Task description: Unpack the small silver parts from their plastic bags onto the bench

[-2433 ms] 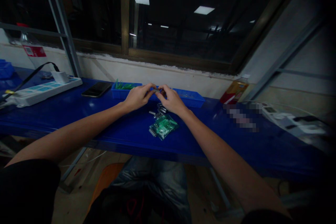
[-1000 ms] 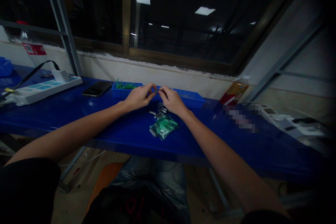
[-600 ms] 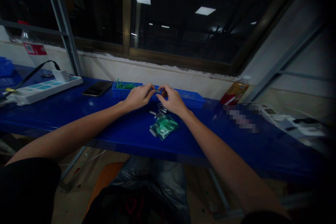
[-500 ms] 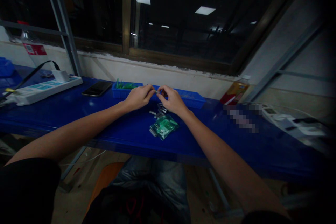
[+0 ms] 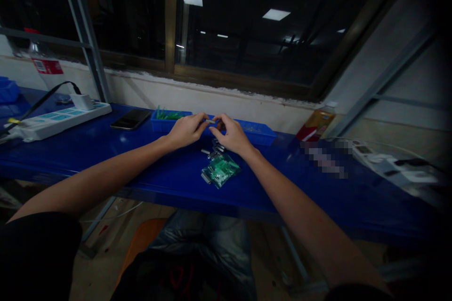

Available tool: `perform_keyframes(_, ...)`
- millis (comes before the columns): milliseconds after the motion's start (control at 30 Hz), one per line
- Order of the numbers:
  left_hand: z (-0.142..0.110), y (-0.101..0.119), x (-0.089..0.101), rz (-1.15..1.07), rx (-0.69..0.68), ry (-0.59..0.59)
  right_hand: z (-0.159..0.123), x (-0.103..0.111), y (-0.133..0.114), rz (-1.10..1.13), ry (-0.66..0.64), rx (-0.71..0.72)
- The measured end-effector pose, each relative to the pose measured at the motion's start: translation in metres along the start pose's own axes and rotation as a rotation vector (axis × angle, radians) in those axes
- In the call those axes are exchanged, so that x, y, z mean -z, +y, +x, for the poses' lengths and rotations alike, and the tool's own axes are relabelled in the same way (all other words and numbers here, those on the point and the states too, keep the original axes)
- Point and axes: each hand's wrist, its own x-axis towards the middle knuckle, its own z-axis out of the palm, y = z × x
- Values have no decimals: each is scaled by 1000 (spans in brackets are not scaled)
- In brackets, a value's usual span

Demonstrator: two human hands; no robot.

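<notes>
Over the blue table, my left hand [image 5: 189, 129] pinches a small grey metallic piece [image 5: 210, 121] between thumb and fingertips; it is too small to name further. My right hand [image 5: 231, 135] is close beside the piece, thumb and forefinger apart, with no object visible between them. Below the hands lie several similar small metallic pieces [image 5: 216, 149]. In front of them is a clear bag with green contents [image 5: 221, 170], and another grey piece [image 5: 205, 178] shows at its left edge.
Behind my hands stand a blue bin [image 5: 165, 124] with green strips and another blue bin [image 5: 259, 135]. A phone [image 5: 130, 119] and a white power strip [image 5: 67, 120] lie left. A drink bottle [image 5: 316, 123] stands right, near a white device [image 5: 391, 164]. A window backs the table [image 5: 155, 186].
My right thumb and fingers have parted from the small metallic piece, which stays in my left fingertips. The loose pieces and the bag look unmoved.
</notes>
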Motion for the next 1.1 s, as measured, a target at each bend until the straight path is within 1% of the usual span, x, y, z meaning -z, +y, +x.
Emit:
perform_keyframes(167, -1, 1, 1, -2, -10, -12, 1, -1, 1, -28, 10, 24)
perform_keyframes(367, 0, -1, 0, -112, -31, -5, 2, -1, 1, -51, 11, 27)
perform_keyframes(600, 2, 0, -1, -58, -21, 34, 1, 0, 1, -14, 0, 1)
perform_keyframes(767, 1, 2, 1, -51, -15, 10, 0, 1, 0, -17, 3, 5)
perform_keyframes(967, 1, 1, 1, -129, -32, 3, 1, 0, 0, -33, 6, -11)
perform_keyframes(1100, 1, 1, 1, -110, -34, 5, 1, 1, -1, -34, 6, -11)
